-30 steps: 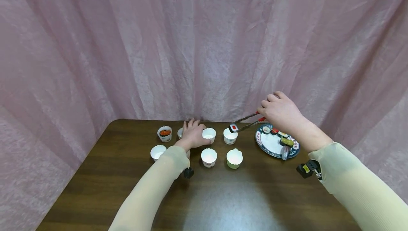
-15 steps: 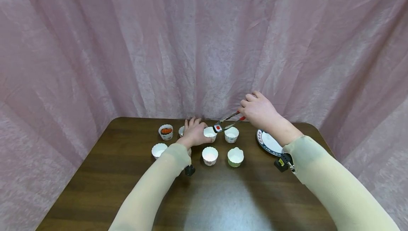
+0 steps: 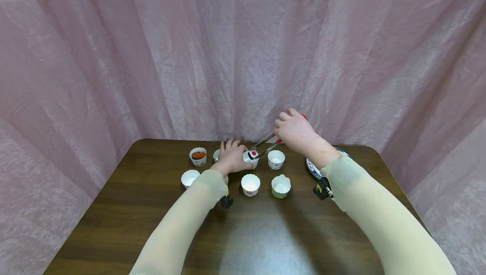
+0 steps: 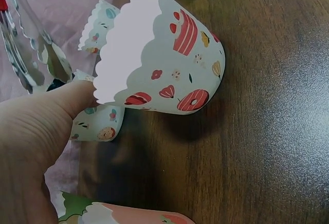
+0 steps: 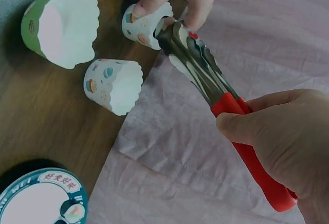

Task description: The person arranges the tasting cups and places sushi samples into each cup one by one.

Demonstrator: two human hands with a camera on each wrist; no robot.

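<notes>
My right hand grips red-handled metal tongs. Between their tips is a sushi roll piece, white with a red centre and dark wrap, right over the mouth of a white patterned paper cup in the back row. My left hand holds that cup, thumb on its near side and a finger at its far side. In the left wrist view the thumb lies by the rim, and the tong tips come down beside it. The left hand partly hides other cups behind and under it.
Around stand more paper cups: one with orange-topped sushi, a white one at left, a front white one, a green one and a back one. A blue-rimmed plate is half hidden by the right arm.
The right hand has moved left with the tongs and sushi roll, from above the rightmost back cup to the cup at the left hand. The left hand stays on its cup.
</notes>
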